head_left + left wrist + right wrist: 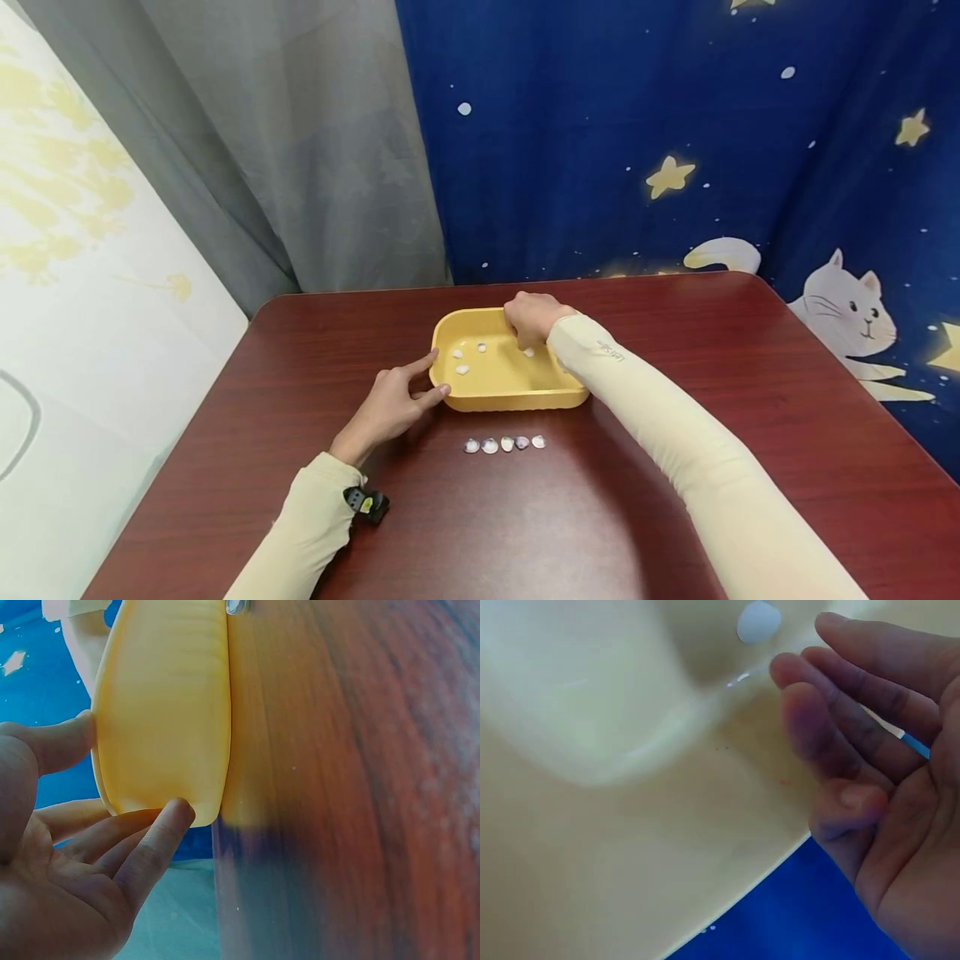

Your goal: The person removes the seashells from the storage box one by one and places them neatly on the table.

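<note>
A yellow tray (517,402) is being held by the left grip (392,403). A shell (759,622) is apparently being sought by the loose, empty-looking right grip (534,317), pinching likely being needed.

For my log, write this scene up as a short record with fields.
Surface: dark red table
Container: yellow tray on the table
Inside tray: at least four white shells
Row on table: five shells, on the tray's near side
Left grip: holds the tray's left end between thumb and fingers
Right grip: inside the tray, fingertips near a white shell, nothing visibly held
Sleeves: pale, on both arms
Backdrop: blue starry curtain
</note>
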Demonstrator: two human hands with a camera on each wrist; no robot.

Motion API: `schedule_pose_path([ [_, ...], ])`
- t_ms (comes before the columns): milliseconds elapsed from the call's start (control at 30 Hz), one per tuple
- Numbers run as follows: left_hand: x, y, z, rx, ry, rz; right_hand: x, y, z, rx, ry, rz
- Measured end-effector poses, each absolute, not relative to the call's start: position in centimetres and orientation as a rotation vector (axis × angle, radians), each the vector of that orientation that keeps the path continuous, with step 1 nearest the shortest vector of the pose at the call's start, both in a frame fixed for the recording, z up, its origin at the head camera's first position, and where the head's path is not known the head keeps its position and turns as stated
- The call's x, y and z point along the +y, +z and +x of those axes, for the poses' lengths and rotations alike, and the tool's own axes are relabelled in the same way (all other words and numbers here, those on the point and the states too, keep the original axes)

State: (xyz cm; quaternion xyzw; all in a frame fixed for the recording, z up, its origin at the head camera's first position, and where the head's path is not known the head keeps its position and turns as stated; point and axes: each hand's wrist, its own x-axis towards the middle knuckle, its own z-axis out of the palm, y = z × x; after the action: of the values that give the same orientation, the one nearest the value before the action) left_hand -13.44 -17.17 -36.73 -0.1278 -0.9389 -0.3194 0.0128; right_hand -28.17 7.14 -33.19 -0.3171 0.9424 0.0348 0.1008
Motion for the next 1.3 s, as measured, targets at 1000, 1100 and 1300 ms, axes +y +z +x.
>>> schedule_pose_path([
  [1000,-17.3,-37.1,-13.3,-2.940,-1.051,-0.385,6.8,-34.2,-28.0,2.736,0.110,-0.800],
  [1100,-17.3,-36.9,-13.4,-2.943,-1.054,-0.383,7.1,-33.9,-28.0,2.751,0.071,-0.808],
  [1300,-17.2,-36.9,-13.4,-2.948,-1.047,-0.380,7.2,-33.7,-27.9,2.763,0.001,-0.896],
])
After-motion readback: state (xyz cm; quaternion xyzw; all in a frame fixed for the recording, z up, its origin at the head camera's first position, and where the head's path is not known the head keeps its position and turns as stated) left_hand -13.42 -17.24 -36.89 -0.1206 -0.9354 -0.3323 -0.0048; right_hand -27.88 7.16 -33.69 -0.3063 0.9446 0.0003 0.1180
